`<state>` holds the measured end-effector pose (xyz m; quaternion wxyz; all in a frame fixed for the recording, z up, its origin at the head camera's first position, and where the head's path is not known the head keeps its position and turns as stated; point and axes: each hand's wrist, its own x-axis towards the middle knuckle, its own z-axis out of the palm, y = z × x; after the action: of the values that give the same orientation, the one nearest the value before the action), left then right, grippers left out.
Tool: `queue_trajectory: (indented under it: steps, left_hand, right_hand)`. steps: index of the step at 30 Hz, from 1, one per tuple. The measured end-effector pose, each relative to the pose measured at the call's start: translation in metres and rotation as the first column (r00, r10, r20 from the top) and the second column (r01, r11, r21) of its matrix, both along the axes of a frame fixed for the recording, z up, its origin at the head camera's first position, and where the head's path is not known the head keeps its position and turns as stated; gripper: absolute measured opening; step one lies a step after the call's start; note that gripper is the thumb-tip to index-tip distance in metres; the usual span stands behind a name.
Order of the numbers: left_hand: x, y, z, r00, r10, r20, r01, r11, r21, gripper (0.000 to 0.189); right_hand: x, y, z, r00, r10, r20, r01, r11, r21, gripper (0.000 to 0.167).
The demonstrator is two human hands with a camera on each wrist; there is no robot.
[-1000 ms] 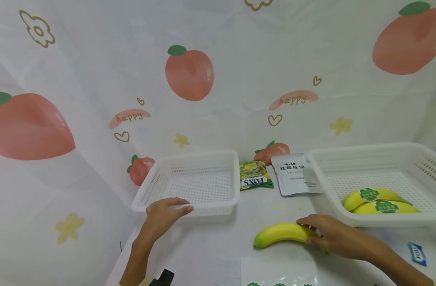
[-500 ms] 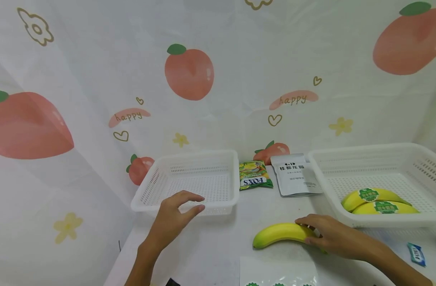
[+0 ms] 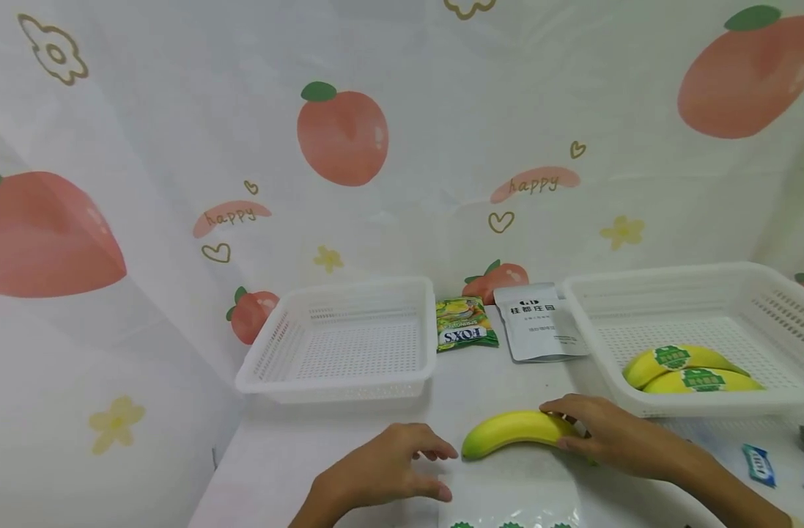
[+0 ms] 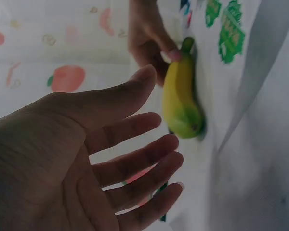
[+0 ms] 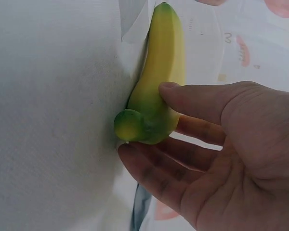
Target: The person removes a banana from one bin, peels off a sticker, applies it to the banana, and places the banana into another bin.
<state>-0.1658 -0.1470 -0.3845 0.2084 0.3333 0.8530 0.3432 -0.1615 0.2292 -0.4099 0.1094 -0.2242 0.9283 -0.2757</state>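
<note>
A yellow banana [image 3: 511, 427] with green ends lies on the white table in front of me. My right hand [image 3: 614, 434] grips it near its stem end, thumb on the near side and fingers on the far side. The right wrist view shows the thumb pressed on the banana [image 5: 161, 62] and the fingers behind it. My left hand [image 3: 390, 469] is just left of the banana's tip, thumb and fingers spread apart with nothing between them. In the left wrist view the banana [image 4: 180, 98] lies beyond these fingertips.
A white basket [image 3: 336, 383] stands at the back left. Another basket [image 3: 725, 403] on the right holds two labelled bananas [image 3: 698, 369]. Between them lie a green FOX'S packet [image 3: 464, 323] and a silver pouch [image 3: 539, 323]. A sticker sheet [image 3: 510, 491] lies in front, a small blue packet [image 3: 759, 465] at right.
My left hand has come from the left basket's front rim, right and toward me, to beside the banana's tip. My right hand keeps its grip on the banana, which stays in place.
</note>
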Motion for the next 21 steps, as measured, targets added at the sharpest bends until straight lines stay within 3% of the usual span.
queue_trajectory:
  steps: [7,14,21]
  left_hand:
    - [0.005,0.007,-0.010,0.998,-0.066,0.003,0.065,0.983,-0.169,0.054]
    - [0.009,0.013,-0.015,0.996,0.016,0.087,0.002,0.979,-0.204,0.053]
    - [0.011,0.020,-0.022,0.999,0.026,-0.028,-0.032,0.959,-0.282,0.052]
  right_hand:
    - [0.004,0.001,-0.001,1.000,-0.001,-0.028,0.001,1.000,-0.003,0.051]
    - [0.006,0.000,0.000,0.999,-0.006,-0.034,0.006,1.000,0.000,0.050]
    - [0.008,0.002,-0.001,0.997,0.009,-0.076,-0.008,1.000,0.017,0.050]
